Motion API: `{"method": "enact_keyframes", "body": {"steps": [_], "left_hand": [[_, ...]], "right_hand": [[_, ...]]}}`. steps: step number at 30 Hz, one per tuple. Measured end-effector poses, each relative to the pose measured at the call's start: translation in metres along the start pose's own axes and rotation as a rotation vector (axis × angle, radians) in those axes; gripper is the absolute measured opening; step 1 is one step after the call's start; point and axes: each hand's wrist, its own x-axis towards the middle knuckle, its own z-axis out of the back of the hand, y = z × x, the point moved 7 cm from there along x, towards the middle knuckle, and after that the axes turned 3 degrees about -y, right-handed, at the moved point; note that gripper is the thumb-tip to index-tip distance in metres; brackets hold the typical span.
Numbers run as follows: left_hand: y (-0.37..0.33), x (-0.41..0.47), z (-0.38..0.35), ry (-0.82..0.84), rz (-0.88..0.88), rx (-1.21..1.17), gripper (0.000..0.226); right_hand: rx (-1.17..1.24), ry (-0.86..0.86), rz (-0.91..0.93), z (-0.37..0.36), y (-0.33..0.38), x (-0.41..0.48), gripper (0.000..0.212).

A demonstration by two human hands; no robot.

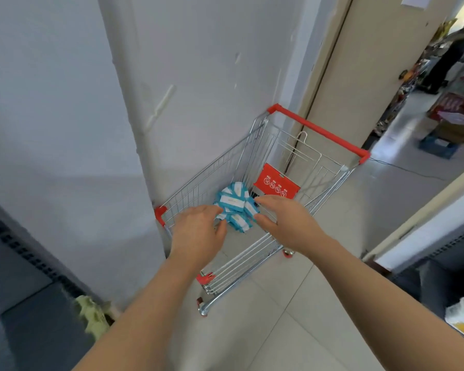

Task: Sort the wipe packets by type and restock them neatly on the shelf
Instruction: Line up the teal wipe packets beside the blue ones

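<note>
Left hand (198,231) curls its fingers and thumb onto the left edge of the wipe packets (235,207); right hand (287,223) is spread, fingers fairly straight above and thumb below, touching the right edge of the same pile. Whether the pile is lifted cannot be told.

White wall (65,103): fills the left and centre, forming a corner just beside the cart.
Floor (292,330): pale glossy tiles.
Door (373,62): beige, behind the cart.
Shelf (24,303): dark, at the lower left.
Shopping cart (252,258): small wire basket, standing against the wall corner.
Handle (319,129): red bar at the cart's far end.
Sign (276,184): red panel inside the basket, near the packets.
Packets: blue and white, heaped in the basket.
</note>
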Motion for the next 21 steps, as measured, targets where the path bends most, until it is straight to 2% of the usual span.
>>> {"method": "enact_keyframes", "body": {"steps": [8,12,21], "left_hand": [[0.023,0.097,-0.085,0.101,0.112,0.092,0.033],[0.039,0.146,-0.142,0.152,0.209,0.075,0.032],[0.089,0.229,-0.275,0.167,0.684,-0.111,0.03]], "right_hand": [[0.029,0.08,-0.026,-0.047,-0.091,0.119,0.045],[0.022,0.138,0.021,-0.079,-0.142,0.189,0.045],[0.148,0.277,0.128,-0.173,-0.246,0.341,0.04]]}}
